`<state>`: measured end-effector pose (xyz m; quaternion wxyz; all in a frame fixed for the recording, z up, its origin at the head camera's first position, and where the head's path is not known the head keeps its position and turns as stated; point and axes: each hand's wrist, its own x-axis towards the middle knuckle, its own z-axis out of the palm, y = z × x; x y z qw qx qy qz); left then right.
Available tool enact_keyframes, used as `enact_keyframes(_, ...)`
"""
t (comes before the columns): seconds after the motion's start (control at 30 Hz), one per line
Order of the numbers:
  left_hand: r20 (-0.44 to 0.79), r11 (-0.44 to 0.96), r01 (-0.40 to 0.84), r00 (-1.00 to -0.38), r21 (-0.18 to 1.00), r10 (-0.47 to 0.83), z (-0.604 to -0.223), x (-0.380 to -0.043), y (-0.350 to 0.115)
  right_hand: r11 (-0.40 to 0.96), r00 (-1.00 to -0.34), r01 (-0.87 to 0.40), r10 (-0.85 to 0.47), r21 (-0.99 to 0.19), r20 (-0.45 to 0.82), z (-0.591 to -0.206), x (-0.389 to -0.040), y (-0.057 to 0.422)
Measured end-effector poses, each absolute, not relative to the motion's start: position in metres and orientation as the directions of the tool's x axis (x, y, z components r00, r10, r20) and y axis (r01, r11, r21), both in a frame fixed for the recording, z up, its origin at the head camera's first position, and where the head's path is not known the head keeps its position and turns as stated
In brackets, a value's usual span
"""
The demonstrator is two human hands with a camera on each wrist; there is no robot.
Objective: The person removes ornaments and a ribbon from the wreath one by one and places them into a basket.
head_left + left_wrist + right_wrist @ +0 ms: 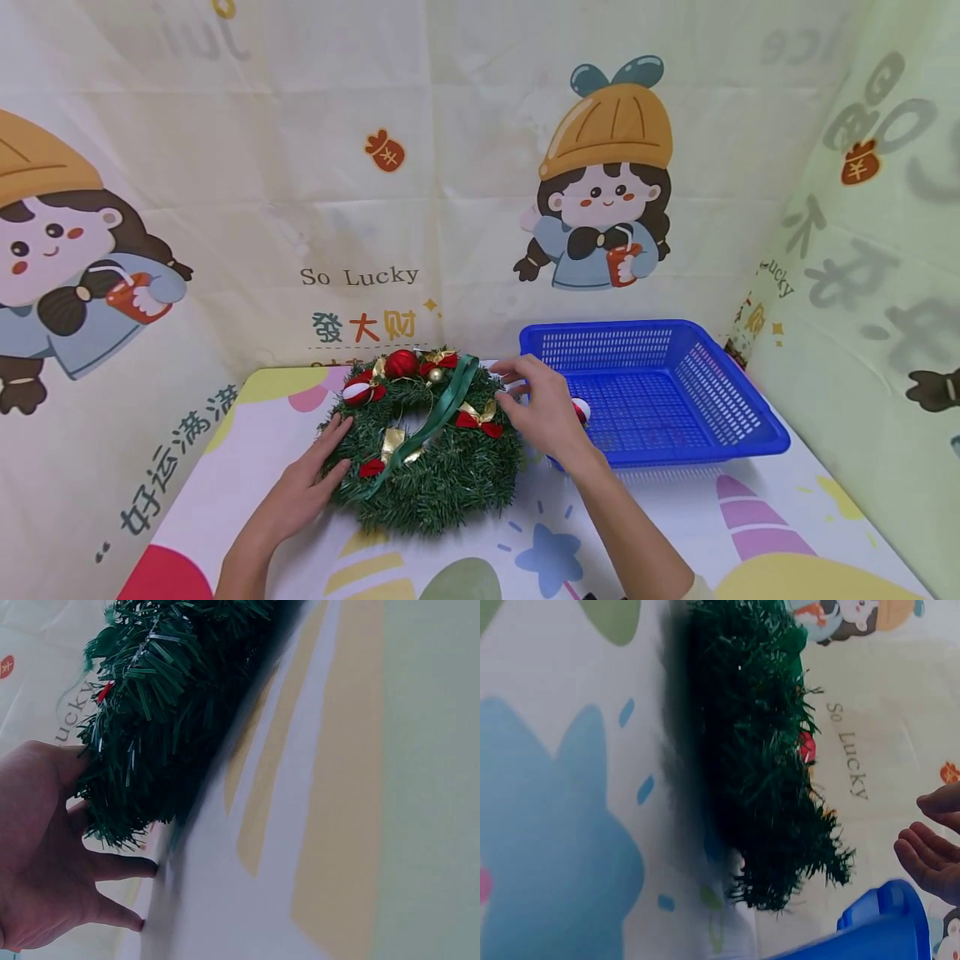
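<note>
A green artificial wreath (442, 496) lies on the table, trimmed with a red ball (401, 363), a red-and-white ball (362, 392) and several red bows with gold ribbon. Across its middle runs a loose green ribbon (447, 404). My left hand (307, 477) rests against the wreath's left side; its fingers are spread at the branches (150, 750) in the left wrist view. At the upper right edge of the wreath hovers my right hand (546, 408), thumb and fingers apart and gently bent, nothing visible between them. In the right wrist view that hand (937, 851) shows beside the branches.
A blue plastic basket (738, 392) stands to the right, close to my right hand. Another red-and-white ball (582, 409) shows at its left side, partly hidden by that hand. The patterned tablecloth (667, 517) meets printed cloth walls behind and at both sides.
</note>
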<state>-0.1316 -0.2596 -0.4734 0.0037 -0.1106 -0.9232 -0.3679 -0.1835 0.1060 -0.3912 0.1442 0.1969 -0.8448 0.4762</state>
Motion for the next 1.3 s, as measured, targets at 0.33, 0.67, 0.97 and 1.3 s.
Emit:
enact_keyframes(0.33, 0.089, 0.709, 0.207, -0.976, 0.675, 0.201, -0.471, -0.131, -0.259, 0.434, -0.898, -0.436, -0.263, -0.788, 0.351, -0.387, -0.194, 0.085)
enact_keyframes(0.67, 0.085, 0.701, 0.203, -0.976, 0.684, 0.200, -0.470, -0.131, -0.260, 0.434, -0.900, -0.412, -0.328, -0.801, 0.286, -0.388, -0.213, 0.072)
enact_keyframes(0.97, 0.077, 0.696, 0.201, -0.976, 0.689, 0.205, -0.472, -0.132, -0.259, 0.462, -0.901, -0.379, -0.381, -0.802, 0.206, -0.388, -0.229, 0.064)
enact_keyframes(1.3, 0.081, 0.699, 0.200, -0.976, 0.687, 0.201, -0.473, -0.132, -0.260, 0.455, -0.899, -0.346, -0.410, -0.821, 0.152, -0.394, -0.246, 0.049)
